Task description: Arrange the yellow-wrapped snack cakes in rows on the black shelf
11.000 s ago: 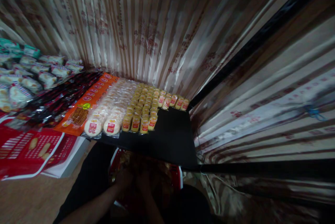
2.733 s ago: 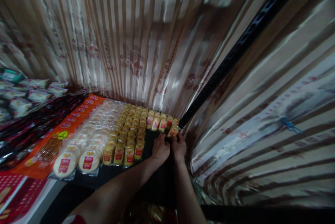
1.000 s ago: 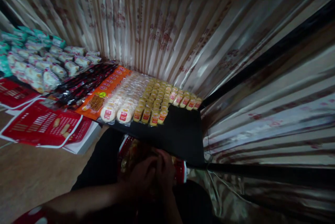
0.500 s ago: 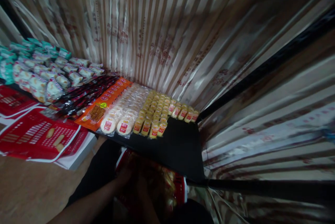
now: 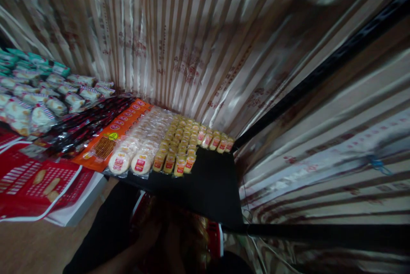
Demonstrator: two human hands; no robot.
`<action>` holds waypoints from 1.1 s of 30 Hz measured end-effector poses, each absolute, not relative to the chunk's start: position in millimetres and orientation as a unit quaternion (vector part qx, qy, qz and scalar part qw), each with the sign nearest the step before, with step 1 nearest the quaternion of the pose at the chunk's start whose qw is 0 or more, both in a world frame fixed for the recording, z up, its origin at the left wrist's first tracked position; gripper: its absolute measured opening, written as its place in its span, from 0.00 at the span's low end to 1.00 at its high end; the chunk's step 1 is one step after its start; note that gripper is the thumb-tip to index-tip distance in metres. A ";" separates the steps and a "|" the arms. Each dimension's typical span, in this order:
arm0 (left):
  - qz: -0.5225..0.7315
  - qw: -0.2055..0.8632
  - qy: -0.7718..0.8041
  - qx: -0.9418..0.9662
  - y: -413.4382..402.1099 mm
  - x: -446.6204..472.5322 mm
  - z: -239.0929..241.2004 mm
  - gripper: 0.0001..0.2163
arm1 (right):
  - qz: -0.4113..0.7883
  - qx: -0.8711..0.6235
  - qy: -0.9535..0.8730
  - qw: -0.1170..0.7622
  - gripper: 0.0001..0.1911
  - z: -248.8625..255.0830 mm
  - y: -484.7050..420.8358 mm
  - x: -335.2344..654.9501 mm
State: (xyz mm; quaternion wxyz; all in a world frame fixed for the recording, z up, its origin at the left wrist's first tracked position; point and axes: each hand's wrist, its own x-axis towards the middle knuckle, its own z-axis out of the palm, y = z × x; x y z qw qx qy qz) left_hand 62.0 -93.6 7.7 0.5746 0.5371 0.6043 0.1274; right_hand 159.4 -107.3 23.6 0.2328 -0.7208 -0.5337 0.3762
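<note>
Both my hands are down in a red box (image 5: 214, 236) of gold-wrapped snacks, below the front edge of a black shelf (image 5: 208, 188). My left hand (image 5: 147, 234) reaches in from the lower left. Beside it, my right hand (image 5: 172, 242) is a dark, blurred shape. I cannot make out the fingers of either hand or what they touch. On the shelf lie rows of small yellow-and-red packets (image 5: 179, 144), with one row along the back toward the right corner.
Left of the yellow packets lie round white cakes in clear wrap (image 5: 134, 154), orange packs (image 5: 110, 135), dark red packs (image 5: 80, 124) and white-and-teal packs (image 5: 41, 94). A red printed carton (image 5: 38, 186) sits at lower left. Striped shiny curtain hangs behind and to the right.
About three seconds ago both hands were at the back right row of yellow packets on the shelf. They then dropped into the red box and have stayed there, sinking a little deeper.
</note>
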 end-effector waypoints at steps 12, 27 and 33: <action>0.118 0.562 0.539 0.617 -110.5 52.3 44.5 0.21 | 0.371 -0.673 -0.577 0.278 0.20 90.6 -141.2 214.3; 0.324 0.640 0.447 0.534 -74.7 126.5 120.9 0.15 | 0.319 -0.703 -0.396 0.498 0.26 92.2 -129.6 233.3; 0.301 0.613 0.461 0.567 -48.8 175.9 127.1 0.16 | 0.298 -0.698 -0.333 0.559 0.29 96.4 -98.9 264.6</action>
